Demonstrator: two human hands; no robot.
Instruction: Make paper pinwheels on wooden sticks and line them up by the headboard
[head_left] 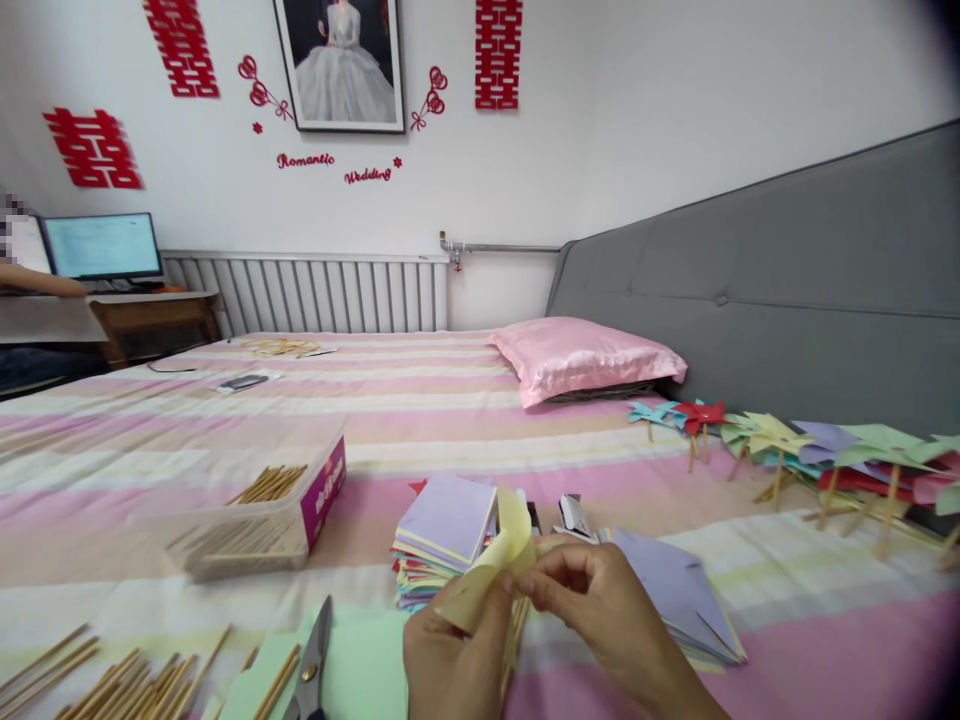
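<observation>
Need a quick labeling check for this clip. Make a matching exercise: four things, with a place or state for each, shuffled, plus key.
Things
1. Yellow paper
2. Scissors
3. Plastic tub
4. Pink pillow

Places and states
A. Lying over green paper
B. Beside the grey headboard
C. Holding thin sticks
D. Curled, held by the left hand and right hand

Pairs: 1-D, 2-A, 3-C, 4-B
</observation>
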